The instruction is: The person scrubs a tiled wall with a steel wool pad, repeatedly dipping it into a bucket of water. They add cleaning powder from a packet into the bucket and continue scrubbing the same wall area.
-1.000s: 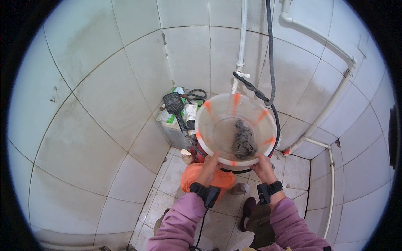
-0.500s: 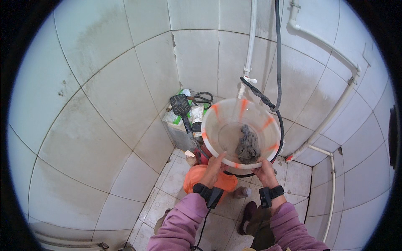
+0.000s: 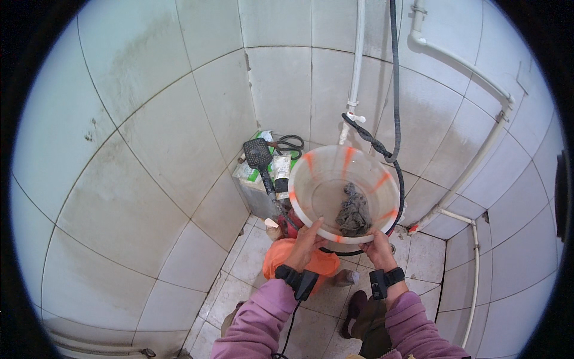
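Note:
Between my two hands is a round white plastic basin (image 3: 323, 176) with orange streaks, tilted toward me. My left hand (image 3: 306, 244) grips its near rim on the left, thumb over the edge. On the right of the near rim, my right hand (image 3: 378, 249) holds it the same way. A wet, crumpled grey cloth (image 3: 353, 210) lies inside, toward the right. Fingers under the rim are hidden. Just beyond the basin, a white tap (image 3: 345, 128) comes down from the wall pipe.
A black shower head (image 3: 258, 154), scissors (image 3: 292, 145) and a white tube (image 3: 281, 166) lie on a box-like stand in the corner. Below the basin sits an orange plastic item (image 3: 281, 257). A dark hose (image 3: 397, 90) hangs at the tap. White pipes (image 3: 475, 251) run along the tiled wall.
The basin and both hands sit almost where they were, still gripping the rim. The whole view has shifted very slightly.

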Tool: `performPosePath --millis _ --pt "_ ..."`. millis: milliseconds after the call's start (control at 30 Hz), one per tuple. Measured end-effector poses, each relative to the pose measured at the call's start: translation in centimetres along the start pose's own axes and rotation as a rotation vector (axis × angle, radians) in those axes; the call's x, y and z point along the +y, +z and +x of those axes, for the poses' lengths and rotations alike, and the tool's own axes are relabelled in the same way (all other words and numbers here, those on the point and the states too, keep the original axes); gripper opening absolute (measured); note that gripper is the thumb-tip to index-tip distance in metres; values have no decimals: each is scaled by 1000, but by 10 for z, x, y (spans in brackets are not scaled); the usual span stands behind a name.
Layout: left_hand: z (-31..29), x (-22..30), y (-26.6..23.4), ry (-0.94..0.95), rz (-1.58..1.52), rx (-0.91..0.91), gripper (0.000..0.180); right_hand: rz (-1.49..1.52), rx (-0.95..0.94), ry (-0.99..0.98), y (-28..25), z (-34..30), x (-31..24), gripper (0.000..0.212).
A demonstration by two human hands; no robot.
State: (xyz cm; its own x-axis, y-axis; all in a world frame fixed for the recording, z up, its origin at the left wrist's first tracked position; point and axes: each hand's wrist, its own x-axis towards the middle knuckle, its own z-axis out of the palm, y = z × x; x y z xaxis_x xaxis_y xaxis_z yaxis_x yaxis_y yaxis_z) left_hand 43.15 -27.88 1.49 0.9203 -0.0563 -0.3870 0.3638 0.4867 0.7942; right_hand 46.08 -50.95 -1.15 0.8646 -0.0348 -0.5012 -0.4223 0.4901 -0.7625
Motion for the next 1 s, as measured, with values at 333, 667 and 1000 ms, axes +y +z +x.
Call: performPosePath --millis 333,667,1000 --pt "1 -3 -1 6 10 24 55 -14 24 -30 4 -4 0 4" --pt "16 -5 -25 105 -16 220 48 -15 99 -42 10 -9 -2 9" --pt "-7 78 -10 621 41 481 31 -2 33 -81 11 -10 0 11"
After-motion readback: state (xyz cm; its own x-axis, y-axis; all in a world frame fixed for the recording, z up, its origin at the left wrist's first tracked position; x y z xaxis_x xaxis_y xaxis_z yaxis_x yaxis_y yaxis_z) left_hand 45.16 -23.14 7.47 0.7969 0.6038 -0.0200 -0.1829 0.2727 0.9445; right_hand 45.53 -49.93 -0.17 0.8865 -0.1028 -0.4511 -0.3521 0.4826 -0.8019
